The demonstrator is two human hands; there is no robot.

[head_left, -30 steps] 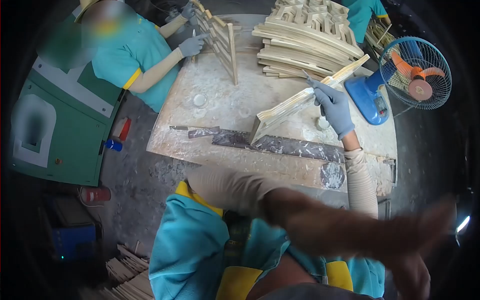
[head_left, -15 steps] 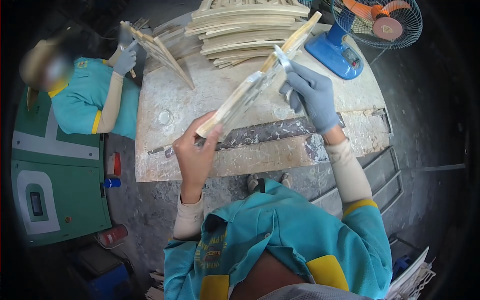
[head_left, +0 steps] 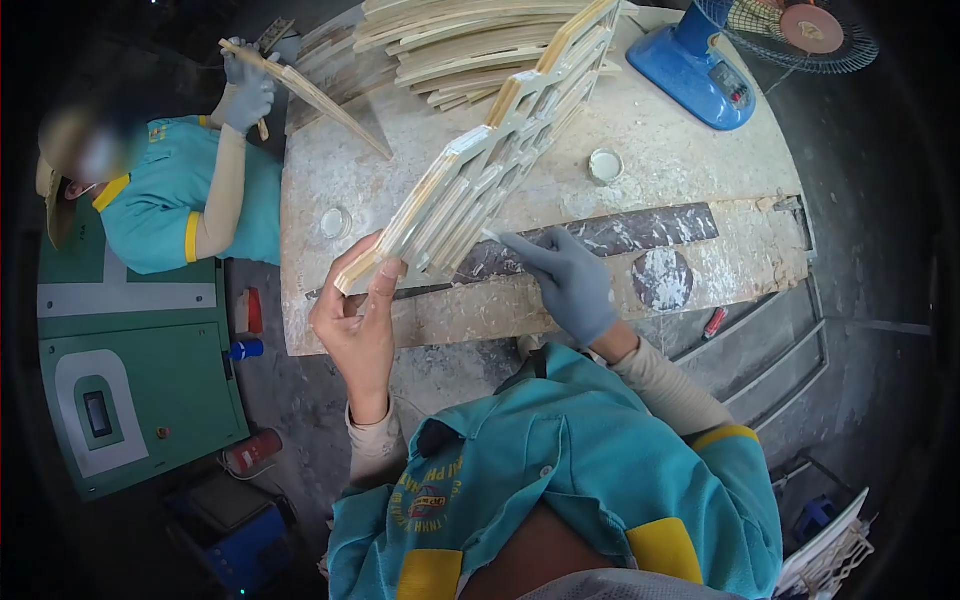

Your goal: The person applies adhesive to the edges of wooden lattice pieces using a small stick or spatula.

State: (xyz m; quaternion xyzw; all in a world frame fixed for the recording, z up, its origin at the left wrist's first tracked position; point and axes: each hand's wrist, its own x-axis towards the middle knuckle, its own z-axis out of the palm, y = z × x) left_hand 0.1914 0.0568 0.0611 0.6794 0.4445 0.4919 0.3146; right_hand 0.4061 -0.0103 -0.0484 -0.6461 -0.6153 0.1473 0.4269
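My bare left hand (head_left: pixel 358 325) grips the near end of a slatted wooden lattice panel (head_left: pixel 455 165), fingers on one side and thumb on the other. The panel is held up at a slant over the table, its far end rising toward the stacked wood. White filler shows in patches along its edge. My right hand (head_left: pixel 572 285), in a grey glove, is closed around a putty knife (head_left: pixel 490 235). Only the pale tip of the knife shows, by the panel's lower face; the glove hides the rest.
The worktable (head_left: pixel 740 175) carries a pile of curved wooden pieces (head_left: pixel 450 50), a blue fan (head_left: pixel 690 65) and two small round tubs, one on the right (head_left: pixel 605 167) and one on the left (head_left: pixel 335 222). A co-worker (head_left: pixel 165 200) at the left holds another wooden piece (head_left: pixel 325 105).
My right hand has moved from the panel's upper edge down and toward me, beside its lower face. The panel's near end has shifted left and down. A tub on the right is now uncovered.
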